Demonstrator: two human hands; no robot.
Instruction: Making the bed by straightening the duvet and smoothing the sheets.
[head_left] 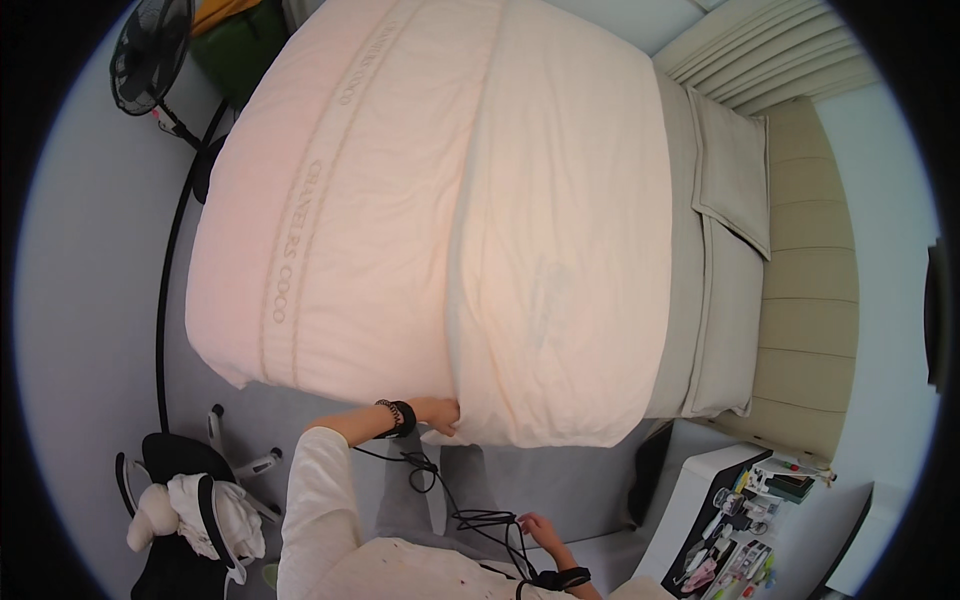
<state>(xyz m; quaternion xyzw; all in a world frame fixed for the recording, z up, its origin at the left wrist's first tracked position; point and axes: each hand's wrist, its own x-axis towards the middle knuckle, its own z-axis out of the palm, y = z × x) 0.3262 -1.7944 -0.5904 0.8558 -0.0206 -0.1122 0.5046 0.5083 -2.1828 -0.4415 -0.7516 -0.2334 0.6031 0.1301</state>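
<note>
I see the bed (720, 300) filling most of the frame, its long axis running from the left of the picture to the padded beige headboard (805, 270) at the right. Over it lies the pale cream duvet (430, 210), taking up the centre and upper left; its printed band runs from the top centre down toward the lower left, and a long fold crosses it from top centre to bottom centre. The duvet's near edge hangs over the side of the bed toward the bottom of the frame. At the right, 1 grey pillow (735, 170) lies flat against the headboard end, on a grey sheet.

In the lower left stands a black chair (175, 530) with white cloth heaped on it, and a black standing fan (150, 55) sits in the upper left corner. A white bedside table (700, 480) crowded with small items is at lower right.

My left hand (438, 413), wearing a black wrist strap, is pinched narrow on the duvet's hanging lower edge at bottom centre. My right hand (535, 530), low in the frame, is loosely curled, touching a looped black cable (480, 520) that trails between the 2 wrists; I cannot tell whether it grips it.
</note>
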